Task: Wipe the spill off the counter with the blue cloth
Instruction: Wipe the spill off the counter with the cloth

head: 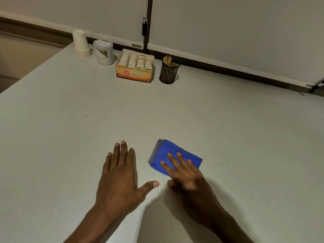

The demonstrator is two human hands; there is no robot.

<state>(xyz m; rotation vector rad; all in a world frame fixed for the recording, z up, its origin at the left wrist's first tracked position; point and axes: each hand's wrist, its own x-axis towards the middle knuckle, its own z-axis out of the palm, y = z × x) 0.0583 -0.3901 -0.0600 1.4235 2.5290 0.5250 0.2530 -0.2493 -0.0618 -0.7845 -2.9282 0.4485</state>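
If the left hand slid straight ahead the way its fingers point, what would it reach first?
Bare counter for a long stretch; the left hand then probably meets the tea box, though depth is hard to judge.

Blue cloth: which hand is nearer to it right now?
Right. The right hand lies flat on the blue cloth, fingers spread on top. The left hand rests flat on the counter beside it, not touching.
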